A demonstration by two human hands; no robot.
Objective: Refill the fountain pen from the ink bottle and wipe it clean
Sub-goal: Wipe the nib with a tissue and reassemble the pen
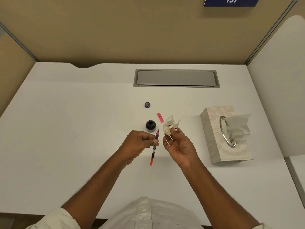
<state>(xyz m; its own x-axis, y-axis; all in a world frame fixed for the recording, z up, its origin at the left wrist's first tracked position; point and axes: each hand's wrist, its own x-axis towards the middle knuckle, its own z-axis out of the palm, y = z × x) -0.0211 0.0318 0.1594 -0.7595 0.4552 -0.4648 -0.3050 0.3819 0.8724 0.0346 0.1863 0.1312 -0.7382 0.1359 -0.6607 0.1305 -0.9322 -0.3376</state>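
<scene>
Just below the centre of the frame, your left grip (140,142) pinches the fountain pen (153,156) around its middle. The nib points up the frame toward the ink bottle (150,126) and the orange tail points back toward you. The pen hangs clear of the tabletop (66,129), its tip near the bottle but not touching it.

Your right grip (179,146) curls its fingers around the lower edge of a crumpled tissue (170,126) that carries dark ink marks. The tissue sits just right of the nib, apart from it.

Expect the pen to feel light and stiff, with a smooth plastic body that probably turns slippery wherever ink has reached. Keep your hold on the barrel where it is now, well back from the nib, which is likely the delicate, wet end.

The tissue is soft and will likely tear once damp, so offer a clean fold and stroke gently along the nib.

The bottle stands open; it looks squat and steady, yet a knock could spill it. If you move it, take it by its sides.

Its lid (147,104) lies further up the frame. The pink pen cap (160,117) lies between the bottle and the tissue, and a tissue box (214,134) stands to the right.
</scene>
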